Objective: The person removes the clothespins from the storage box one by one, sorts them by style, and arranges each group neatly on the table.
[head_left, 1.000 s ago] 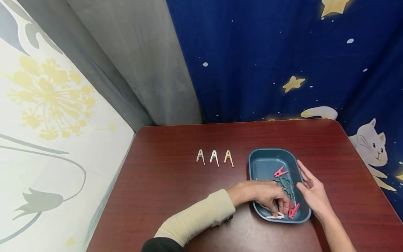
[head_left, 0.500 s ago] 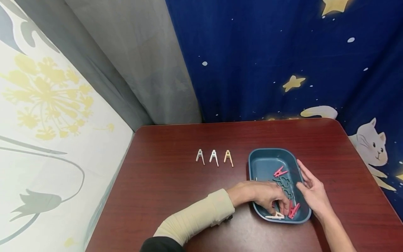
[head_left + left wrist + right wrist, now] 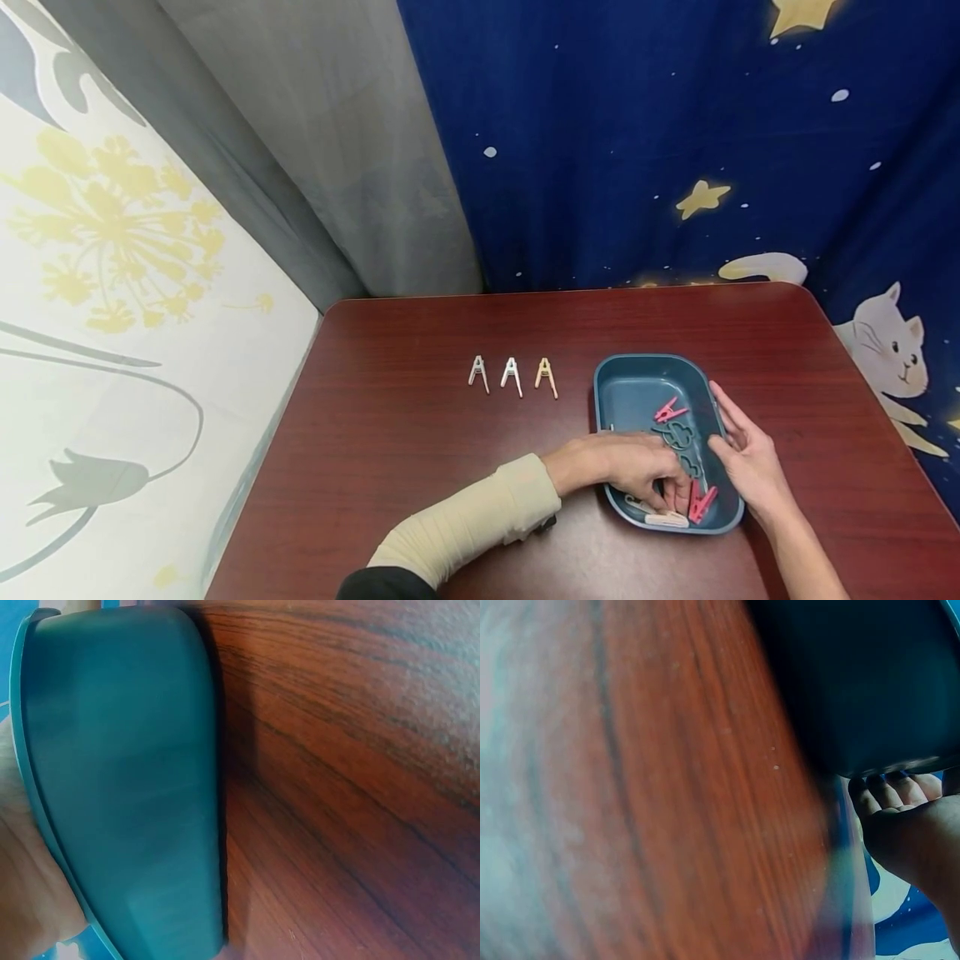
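Observation:
My left hand (image 3: 645, 467) reaches over the near left rim into a blue-green plastic tray (image 3: 624, 392), fingers bent down. Its fingertips pinch a whitish clothespin (image 3: 666, 520) at the tray's near end; part of the grip is hidden by the hand. Beside it lie a pink clothespin (image 3: 702, 504) and, partly under the hand, another pale piece. Farther back in the tray are a second pink clothespin (image 3: 670, 410) and green openwork pieces (image 3: 678, 435). My right hand (image 3: 750, 471) holds the tray's right side, thumb at the rim and fingers along the outer wall.
On the dark red-brown table (image 3: 420, 450), left of the tray, three clothespins stand in a row: greyish (image 3: 478, 373), white (image 3: 512, 377) and yellowish (image 3: 546, 377). A blue starry curtain (image 3: 600, 150) hangs behind the table's far edge.
The whitish clothespin under my left fingertips has turned from its spread A shape to a narrow side view. The right hand and tray have stayed in place.

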A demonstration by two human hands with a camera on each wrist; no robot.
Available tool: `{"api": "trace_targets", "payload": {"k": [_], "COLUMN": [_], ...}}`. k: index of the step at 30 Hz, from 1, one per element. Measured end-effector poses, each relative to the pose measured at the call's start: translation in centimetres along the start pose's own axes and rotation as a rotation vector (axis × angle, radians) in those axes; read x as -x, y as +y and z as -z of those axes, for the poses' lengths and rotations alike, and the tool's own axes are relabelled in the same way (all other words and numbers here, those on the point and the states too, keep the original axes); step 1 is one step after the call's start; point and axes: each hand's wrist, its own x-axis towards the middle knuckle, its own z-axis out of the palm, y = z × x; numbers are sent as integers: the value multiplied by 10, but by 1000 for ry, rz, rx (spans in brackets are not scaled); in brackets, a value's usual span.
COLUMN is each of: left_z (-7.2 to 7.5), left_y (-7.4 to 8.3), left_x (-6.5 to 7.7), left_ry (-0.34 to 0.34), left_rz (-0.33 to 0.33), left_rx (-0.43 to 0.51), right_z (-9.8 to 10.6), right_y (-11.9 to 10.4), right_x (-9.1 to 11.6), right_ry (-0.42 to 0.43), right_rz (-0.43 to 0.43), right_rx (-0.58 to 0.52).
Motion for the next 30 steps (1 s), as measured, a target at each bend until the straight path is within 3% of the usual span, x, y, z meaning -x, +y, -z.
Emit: {"api": "trace_targets", "payload": {"k": [14,20,30], "left_z": [3,4,3], "left_y": [-1,-2,-6], "left_x": [3,5,8], "left_ry": [13,91,277], "left_rz": [-25,-39,-18], "left_rx": [87,120,15], "right_z": [0,1,1], "right_y": [2,3,2], "right_x": [0,0,-1], "right_ry": [-9,-9,-16], "right_rz": [20,22,-6], "right_rx": [-14,-14,-11]}}
